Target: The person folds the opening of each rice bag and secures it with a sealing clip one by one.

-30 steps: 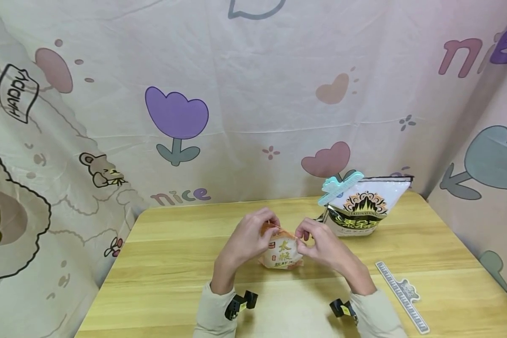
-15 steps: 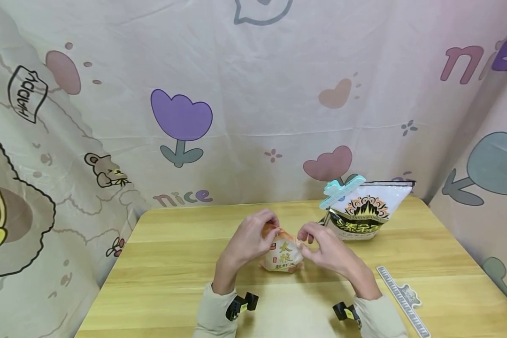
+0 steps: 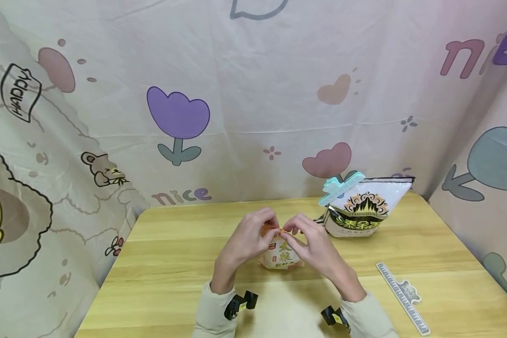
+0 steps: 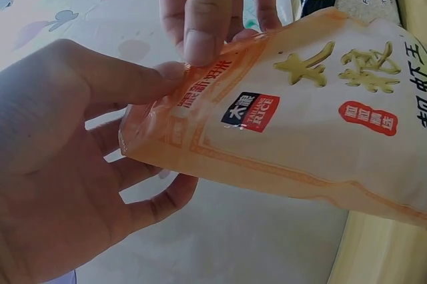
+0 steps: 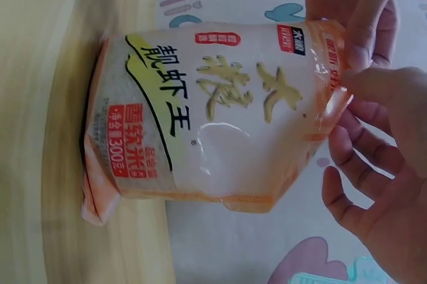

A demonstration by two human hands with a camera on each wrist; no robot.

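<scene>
A small bag of rice (image 3: pixel 279 257), white with orange edges and gold characters, stands upright on the table between both hands. My left hand (image 3: pixel 250 237) pinches its orange top edge near the left corner. Thumb and fingers of my right hand (image 3: pixel 313 241) pinch the same edge close beside the left fingertips. From the left wrist, the bag's top (image 4: pixel 200 107) looks drawn together between the two thumbs, the left hand's other fingers behind it. In the right wrist view the bag's (image 5: pixel 227 117) right upper corner slopes, folded toward the middle.
Behind and to the right stands a larger rice bag (image 3: pixel 359 220), its top folded at one corner under a mint-green clip (image 3: pixel 340 188). A grey toothed clip (image 3: pixel 403 298) lies at the right of the wooden table (image 3: pixel 169 281). A printed curtain (image 3: pixel 245 94) hangs behind.
My right hand has moved left, from the bag's right upper corner to the middle of its top edge, folding that corner over. The left hand keeps its hold.
</scene>
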